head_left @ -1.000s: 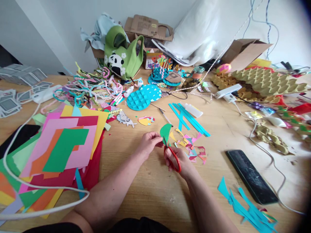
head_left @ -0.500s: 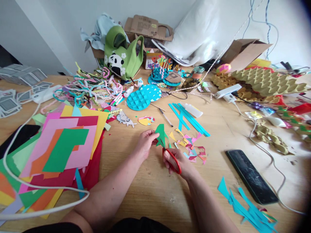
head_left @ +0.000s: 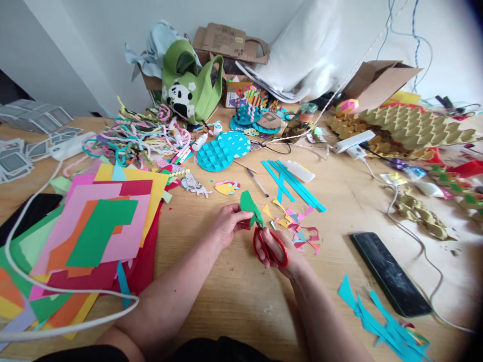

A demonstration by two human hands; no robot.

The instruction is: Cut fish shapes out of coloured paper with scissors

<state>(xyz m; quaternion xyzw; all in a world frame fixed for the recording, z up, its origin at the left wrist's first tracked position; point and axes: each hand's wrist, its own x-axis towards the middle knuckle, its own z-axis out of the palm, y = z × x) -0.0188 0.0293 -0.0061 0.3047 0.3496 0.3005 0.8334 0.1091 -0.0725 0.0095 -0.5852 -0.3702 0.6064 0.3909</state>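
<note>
Between thumb and fingers my left hand [head_left: 230, 223] pinches a small green paper piece [head_left: 247, 202] with a rounded upper edge. My right hand [head_left: 279, 251] grips red-handled scissors [head_left: 284, 255], fingers through the loops, which stand apart. The blades point up and away at the paper's lower right edge; part of them is hidden by the paper. Just right of the hands lies a heap of small coloured paper scraps [head_left: 298, 229]. Beyond them, a yellow and pink paper fish [head_left: 225, 188] and a grey paper cutout [head_left: 194, 185] rest on the table.
Stacked coloured paper sheets [head_left: 128, 221] lie at left, crossed by a white cable [head_left: 130, 300]. A black phone [head_left: 390, 274] and blue paper strips [head_left: 388, 327] are at right. Farther back are a pen [head_left: 258, 182], blue decorated discs [head_left: 215, 156], a green panda bag [head_left: 192, 88] and egg cartons [head_left: 407, 128].
The scissor handles have spread apart and turned. My left hand has rotated the green paper, whose upper edge now looks rounder. A thin green strip beside it no longer shows separately.
</note>
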